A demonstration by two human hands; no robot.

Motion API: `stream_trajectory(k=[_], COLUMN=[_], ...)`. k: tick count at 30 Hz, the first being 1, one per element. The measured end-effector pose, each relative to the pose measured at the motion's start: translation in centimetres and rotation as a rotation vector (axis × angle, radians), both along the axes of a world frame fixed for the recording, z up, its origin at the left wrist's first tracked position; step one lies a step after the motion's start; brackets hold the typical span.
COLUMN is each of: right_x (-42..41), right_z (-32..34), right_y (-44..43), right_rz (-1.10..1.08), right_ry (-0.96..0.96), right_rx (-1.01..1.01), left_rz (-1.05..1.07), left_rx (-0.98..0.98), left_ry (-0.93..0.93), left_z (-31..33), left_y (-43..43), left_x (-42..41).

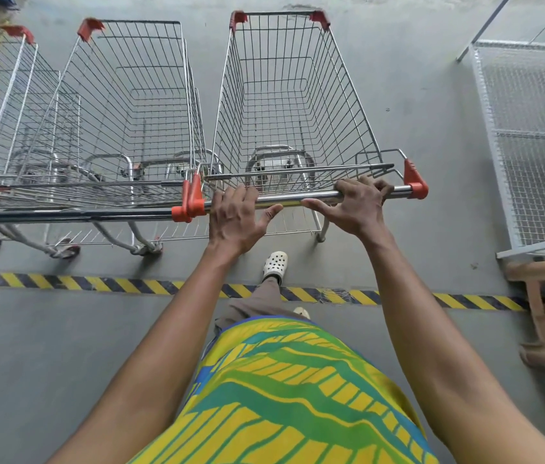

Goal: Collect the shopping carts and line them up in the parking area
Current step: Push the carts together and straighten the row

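no readable text, labels, brands or numbers anywhere

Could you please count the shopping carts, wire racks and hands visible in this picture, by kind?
Carts: 3, at and.
Wire racks: 1.
Hands: 2, left hand and right hand, both on the handle of the rightmost cart.
Total: 6.

Silver wire carts (284, 105) with orange-red corner caps (415, 180); yellow-black striped floor tape (63, 282); far-left cart perhaps whiter.
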State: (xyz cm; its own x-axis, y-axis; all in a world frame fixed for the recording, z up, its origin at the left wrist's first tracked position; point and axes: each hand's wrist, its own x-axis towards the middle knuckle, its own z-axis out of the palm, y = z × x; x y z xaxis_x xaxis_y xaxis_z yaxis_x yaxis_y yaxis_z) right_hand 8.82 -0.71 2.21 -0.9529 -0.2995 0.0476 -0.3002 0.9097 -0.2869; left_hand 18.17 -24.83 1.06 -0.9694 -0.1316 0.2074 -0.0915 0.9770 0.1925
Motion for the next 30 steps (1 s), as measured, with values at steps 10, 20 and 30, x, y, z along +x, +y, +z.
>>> stream_trajectory(k=[10, 20, 30], right_x=[0.3, 0.5, 0.6], right_z=[0.0, 0.0, -0.5], right_y=[0.0, 0.1, 1.3], right_rz=[0.004, -0.005, -0.021], right_ry=[-0.003, -0.012, 0.039], right_rx=[-0.034, -0.063, -0.055], left_rz=[0.065, 0.704, 0.865], left_rx=[0.062, 1.64, 1.701], left_ry=[0.066, 0.156, 0.112], left_z=[-1.1, 1.6, 1.8], left_y=[0.5, 1.7, 1.9], left_x=[1.3, 5.2, 2.9])
